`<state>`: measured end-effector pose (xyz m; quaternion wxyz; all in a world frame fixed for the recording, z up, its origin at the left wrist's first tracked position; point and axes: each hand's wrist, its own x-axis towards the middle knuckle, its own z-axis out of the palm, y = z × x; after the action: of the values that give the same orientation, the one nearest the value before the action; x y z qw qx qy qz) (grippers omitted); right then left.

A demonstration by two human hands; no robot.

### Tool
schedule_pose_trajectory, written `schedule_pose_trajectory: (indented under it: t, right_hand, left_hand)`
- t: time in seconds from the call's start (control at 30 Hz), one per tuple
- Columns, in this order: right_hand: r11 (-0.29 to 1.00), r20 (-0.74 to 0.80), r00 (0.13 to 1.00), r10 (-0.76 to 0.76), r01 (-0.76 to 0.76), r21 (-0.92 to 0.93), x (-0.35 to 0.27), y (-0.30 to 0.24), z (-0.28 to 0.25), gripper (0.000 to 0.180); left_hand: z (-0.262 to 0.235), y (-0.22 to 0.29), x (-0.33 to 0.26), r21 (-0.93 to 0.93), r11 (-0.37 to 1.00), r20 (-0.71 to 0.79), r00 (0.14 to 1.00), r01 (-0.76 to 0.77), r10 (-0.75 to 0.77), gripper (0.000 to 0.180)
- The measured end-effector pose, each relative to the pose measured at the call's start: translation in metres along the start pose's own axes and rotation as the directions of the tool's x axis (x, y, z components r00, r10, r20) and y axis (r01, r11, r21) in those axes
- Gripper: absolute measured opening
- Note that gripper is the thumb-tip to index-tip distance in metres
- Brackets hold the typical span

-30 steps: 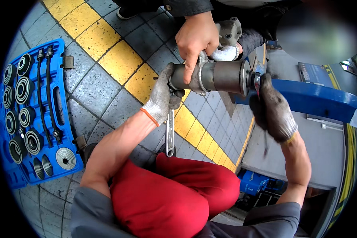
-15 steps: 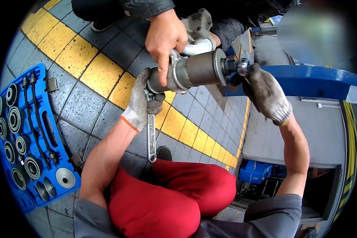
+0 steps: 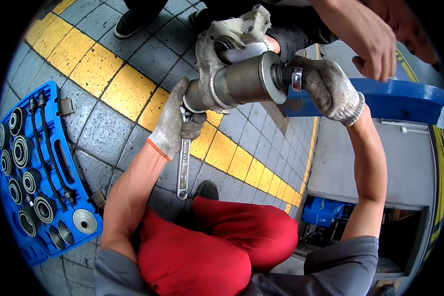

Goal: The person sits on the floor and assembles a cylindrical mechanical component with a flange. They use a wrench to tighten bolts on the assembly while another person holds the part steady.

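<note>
A metal press sleeve assembly lies nearly level between my hands, passing through the ring of a pale cast metal arm. My gloved left hand is closed around the upper part of a steel wrench, its thumb against the sleeve's left end. The wrench's handle hangs down below the fingers. At the right end, a dark threaded bolt comes out of the wide flange. My gloved right hand is closed on a tool with a shiny chrome ring at that bolt; the rest is hidden in the glove.
A co-worker's gloved hand supports the cast arm. A bare hand hangs over a blue steel beam. At left, an open blue case holds several round sleeves and threaded rods. A blue box sits at lower right.
The co-worker's bare hand that pointed at the sleeve has withdrawn, uncovering the cast arm; a bare hand now shows at upper right. My right hand has turned and moved up around the bolt end.
</note>
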<state>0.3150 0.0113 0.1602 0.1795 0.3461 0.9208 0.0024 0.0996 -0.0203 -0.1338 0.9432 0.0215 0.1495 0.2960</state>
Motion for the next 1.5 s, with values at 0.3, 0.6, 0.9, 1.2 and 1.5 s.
schedule_pose_trajectory:
  t: [0.3,0.6,0.9,1.2,1.5]
  right_hand:
    - [0.968,-0.145,0.958,-0.249,0.245,-0.045,0.02,0.003,-0.011,0.018]
    - [0.665,0.263,0.83,0.492,-0.553,0.502,0.029,-0.087,-0.039,0.031]
    - [0.611,0.197,0.807,0.557,-0.559,0.56,-0.009,-0.098,-0.032,0.035]
    - [0.798,-0.252,0.809,0.531,-0.377,0.471,0.011,-0.076,0.032,0.044]
    - [-0.045,0.51,0.528,0.679,-0.664,0.747,-0.014,-0.176,0.171,0.057]
  left_hand:
    - [0.005,-0.003,-0.001,-0.028,1.0,-0.038,0.999,0.009,-0.01,0.062]
    - [-0.003,-0.03,-0.02,-0.12,0.991,-0.088,0.995,-0.059,0.049,0.059]
    - [0.011,-0.033,-0.015,-0.094,0.992,-0.025,0.996,0.089,-0.091,0.072]
    - [-0.005,-0.047,0.017,-0.208,0.959,0.029,0.981,0.191,-0.189,0.076]
    - [-0.014,-0.057,0.051,-0.178,0.968,-0.007,0.984,0.175,-0.179,0.083]
